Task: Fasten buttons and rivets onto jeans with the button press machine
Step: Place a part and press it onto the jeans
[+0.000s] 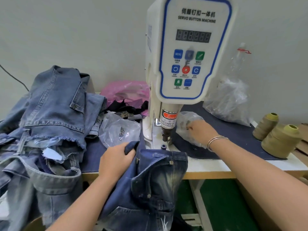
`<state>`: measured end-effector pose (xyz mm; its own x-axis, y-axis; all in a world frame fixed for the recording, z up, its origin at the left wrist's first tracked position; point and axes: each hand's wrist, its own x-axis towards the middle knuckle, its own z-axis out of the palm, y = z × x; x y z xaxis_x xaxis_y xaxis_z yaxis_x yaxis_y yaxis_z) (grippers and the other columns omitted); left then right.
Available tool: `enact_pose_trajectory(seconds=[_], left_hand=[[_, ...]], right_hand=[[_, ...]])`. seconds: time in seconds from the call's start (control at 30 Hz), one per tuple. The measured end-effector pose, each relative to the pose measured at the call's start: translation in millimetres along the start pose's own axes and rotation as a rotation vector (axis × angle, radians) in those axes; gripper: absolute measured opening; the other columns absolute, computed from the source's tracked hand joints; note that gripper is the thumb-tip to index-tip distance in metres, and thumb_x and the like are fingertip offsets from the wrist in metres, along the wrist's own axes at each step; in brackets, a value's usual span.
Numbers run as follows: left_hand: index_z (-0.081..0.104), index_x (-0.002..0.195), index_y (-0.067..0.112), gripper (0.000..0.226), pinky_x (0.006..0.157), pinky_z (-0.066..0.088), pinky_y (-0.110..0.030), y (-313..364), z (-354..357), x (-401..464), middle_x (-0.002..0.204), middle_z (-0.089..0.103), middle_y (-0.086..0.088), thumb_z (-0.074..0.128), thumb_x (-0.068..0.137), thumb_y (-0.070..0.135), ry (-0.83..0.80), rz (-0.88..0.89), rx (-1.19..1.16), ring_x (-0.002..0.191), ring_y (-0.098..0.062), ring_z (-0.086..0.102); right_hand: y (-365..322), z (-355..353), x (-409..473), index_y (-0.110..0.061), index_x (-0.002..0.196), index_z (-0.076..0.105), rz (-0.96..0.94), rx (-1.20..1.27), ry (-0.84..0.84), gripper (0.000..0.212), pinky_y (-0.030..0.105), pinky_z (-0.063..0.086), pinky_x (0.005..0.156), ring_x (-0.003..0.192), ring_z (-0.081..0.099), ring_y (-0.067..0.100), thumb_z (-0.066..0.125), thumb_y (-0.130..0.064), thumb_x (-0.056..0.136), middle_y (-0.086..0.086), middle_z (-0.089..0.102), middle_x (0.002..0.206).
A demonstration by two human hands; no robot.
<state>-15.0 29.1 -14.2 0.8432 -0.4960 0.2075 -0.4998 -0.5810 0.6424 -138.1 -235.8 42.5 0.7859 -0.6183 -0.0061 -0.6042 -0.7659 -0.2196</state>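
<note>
Left hand (116, 155) grips a fold of the dark jeans (150, 189), which hang over the desk (216, 170) edge before the button press machine (186, 55). Right hand (202, 130) reaches into a clear plastic bag (186, 119) beside the press head; its grasp cannot be determined

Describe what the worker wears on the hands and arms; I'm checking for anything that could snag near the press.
Both forearms are bare as far as the picture shows: no sleeves and no gloves. The right hand has thin metal bangles round its wrist, silvery with a pinkish tint, seemingly two or three. The left hand and its wrist carry no watch or band; no rings are visible on either hand.
</note>
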Motion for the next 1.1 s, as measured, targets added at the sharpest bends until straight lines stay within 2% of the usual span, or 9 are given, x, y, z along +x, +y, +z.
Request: enact_pose_trajectory(seconds=[0.2, 0.3, 0.37, 0.5, 0.6, 0.67, 0.77, 0.9, 1.1], left_hand=[[0.059, 0.085, 0.028, 0.026, 0.063, 0.04, -0.031, -6.5, 8.1, 7.7, 0.08, 0.068, 0.004, 0.045, 0.086, 0.05, -0.003, 0.038, 0.119, 0.076, -0.027, 0.056], [0.057, 0.082, 0.028, 0.024, 0.064, 0.04, -0.032, -7.6, 9.2, 8.1, 0.08, 0.068, 0.003, 0.045, 0.086, 0.048, 0.004, 0.04, 0.129, 0.075, -0.027, 0.053], [0.054, 0.076, 0.028, 0.023, 0.064, 0.039, -0.033, -7.4, 9.0, 8.3, 0.079, 0.067, 0.002, 0.046, 0.086, 0.047, -0.002, 0.031, 0.117, 0.072, -0.026, 0.05], [0.055, 0.077, 0.028, 0.022, 0.064, 0.037, -0.032, -8.2, 8.4, 7.5, 0.078, 0.066, 0.003, 0.046, 0.087, 0.045, -0.013, 0.032, 0.111, 0.072, -0.026, 0.049], [0.058, 0.082, 0.026, 0.024, 0.063, 0.036, -0.032, -8.2, 8.6, 7.9, 0.078, 0.066, 0.003, 0.045, 0.087, 0.046, -0.01, 0.043, 0.124, 0.073, -0.025, 0.051], [0.058, 0.082, 0.025, 0.025, 0.063, 0.036, -0.032, -7.9, 8.2, 8.2, 0.079, 0.066, 0.003, 0.046, 0.087, 0.047, -0.015, 0.041, 0.126, 0.071, -0.024, 0.048], [0.057, 0.08, 0.023, 0.027, 0.062, 0.035, -0.032, -8.0, 7.9, 8.4, 0.077, 0.065, 0.004, 0.047, 0.087, 0.047, -0.022, 0.043, 0.129, 0.069, -0.022, 0.046], [0.054, 0.076, 0.02, 0.026, 0.06, 0.032, -0.032, -11.6, 7.2, 6.3, 0.063, 0.055, 0.004, 0.047, 0.083, 0.044, -0.023, 0.098, 0.137, 0.067, -0.025, 0.047], [0.055, 0.078, 0.027, 0.033, 0.062, 0.031, -0.031, -17.1, 8.6, 0.7, 0.081, 0.069, 0.0, 0.034, 0.071, 0.051, -0.054, 0.294, 0.249, 0.087, -0.028, 0.061]], right_hand=[[-24.3, 7.3, 43.1, -0.021, 0.09, 0.063, 0.102, -0.333, -0.271, 0.031, 0.047, 0.056, 0.073, 0.073, 0.068, 0.035, 0.052, -0.029, 0.062, 0.004, 0.069, 0.086], [-25.1, 6.0, 42.1, -0.025, 0.092, 0.064, 0.127, -0.394, -0.403, 0.032, 0.035, 0.052, 0.081, 0.086, 0.067, 0.02, 0.045, -0.034, 0.067, -0.006, 0.064, 0.097], [-25.9, 5.0, 41.2, -0.028, 0.09, 0.062, 0.147, -0.357, -0.332, 0.029, 0.031, 0.049, 0.082, 0.086, 0.064, 0.014, 0.045, -0.038, 0.068, -0.015, 0.06, 0.1], [-38.0, 1.7, 41.9, -0.02, 0.107, 0.057, 0.26, -0.22, -0.265, 0.04, 0.063, 0.047, 0.081, 0.097, 0.058, 0.053, 0.056, -0.036, 0.07, 0.013, 0.059, 0.113], [-34.0, -0.9, 41.5, -0.018, 0.132, 0.043, 0.492, -0.194, -0.483, 0.056, 0.058, 0.036, 0.103, 0.123, 0.04, 0.054, 0.052, -0.039, 0.081, 0.022, 0.043, 0.138], [-21.2, 4.8, 34.2, -0.01, 0.134, 0.041, 0.502, -0.109, -0.4, 0.05, 0.043, 0.037, 0.102, 0.13, 0.039, 0.04, 0.044, -0.036, 0.092, 0.024, 0.04, 0.143], [-1.4, 17.0, 17.5, -0.016, 0.094, 0.067, 0.185, 0.02, 0.152, 0.021, 0.031, 0.043, 0.072, 0.094, 0.06, 0.032, 0.047, -0.025, 0.094, 0.013, 0.067, 0.103], [-8.0, 9.8, -13.5, -0.016, 0.083, 0.073, 0.187, 0.449, 0.394, 0.016, 0.026, 0.04, 0.071, 0.078, 0.057, 0.022, 0.059, -0.021, 0.09, 0.001, 0.066, 0.077], [-60.2, 23.6, -83.3, -0.01, 0.077, 0.066, 0.209, 1.265, -0.082, 0.016, 0.016, 0.021, 0.036, 0.038, 0.025, 0.005, 0.062, -0.019, 0.09, -0.007, 0.036, 0.047]])
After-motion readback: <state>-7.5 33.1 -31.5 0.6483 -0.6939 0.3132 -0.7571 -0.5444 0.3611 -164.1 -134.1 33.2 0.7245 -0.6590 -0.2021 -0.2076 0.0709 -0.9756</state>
